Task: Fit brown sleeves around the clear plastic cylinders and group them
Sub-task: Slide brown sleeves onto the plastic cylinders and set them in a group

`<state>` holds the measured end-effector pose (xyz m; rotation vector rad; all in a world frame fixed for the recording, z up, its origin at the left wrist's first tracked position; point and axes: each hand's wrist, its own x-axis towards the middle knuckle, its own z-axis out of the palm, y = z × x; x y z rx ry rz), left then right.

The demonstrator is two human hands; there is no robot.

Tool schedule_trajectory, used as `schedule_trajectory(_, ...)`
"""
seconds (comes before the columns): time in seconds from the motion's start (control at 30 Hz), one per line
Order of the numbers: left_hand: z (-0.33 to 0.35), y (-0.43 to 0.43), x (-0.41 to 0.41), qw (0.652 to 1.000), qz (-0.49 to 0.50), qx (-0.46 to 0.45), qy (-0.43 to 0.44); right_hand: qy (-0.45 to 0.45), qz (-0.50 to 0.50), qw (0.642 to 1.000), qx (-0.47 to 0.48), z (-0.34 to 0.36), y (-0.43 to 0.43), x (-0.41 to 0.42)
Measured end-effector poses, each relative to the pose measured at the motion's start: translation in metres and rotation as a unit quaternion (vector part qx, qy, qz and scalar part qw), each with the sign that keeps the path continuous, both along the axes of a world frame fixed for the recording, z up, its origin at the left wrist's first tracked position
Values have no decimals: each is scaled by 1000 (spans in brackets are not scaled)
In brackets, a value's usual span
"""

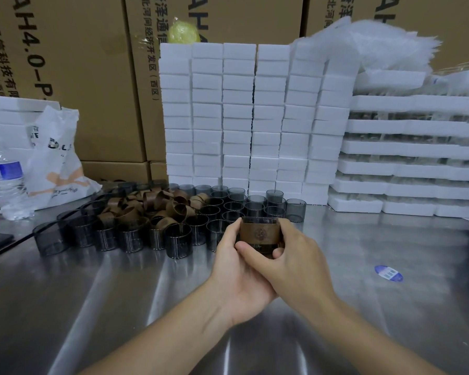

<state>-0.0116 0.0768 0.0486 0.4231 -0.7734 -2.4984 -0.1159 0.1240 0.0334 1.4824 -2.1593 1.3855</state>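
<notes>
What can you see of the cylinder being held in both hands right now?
The held cylinder is a smoky, see-through plastic tube, held roughly upright above the steel table. A brown sleeve with a faint round emblem wraps its middle, leaving a clear band at the top rim and another at the bottom. The left hand grips its left side and the right hand its right side, thumbs across the lower front. It sits just in front of the unsleeved cylinders.

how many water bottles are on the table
1. The bottle stands at the far left edge, beside the white bag. Others may be hidden out of frame.
</notes>
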Motion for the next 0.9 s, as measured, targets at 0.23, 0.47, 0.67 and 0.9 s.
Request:
schedule_trajectory(0.23,-6,1,-3,1000,14,-16,-8,3,7,1000,17,-2,3,-1)
schedule_trajectory(0.47,-9,2,-4,999,18,-30,-5,-8,33,999,3,-3,4,-5)
schedule_trajectory(0.67,-8,0,-4,999,5,-33,10,-4,53,998,-21,-2,4,-6)
schedule_trajectory(0.9,-8,-2,-2,999,-10,-49,9,-4,63,998,-30,-6,3,-7)
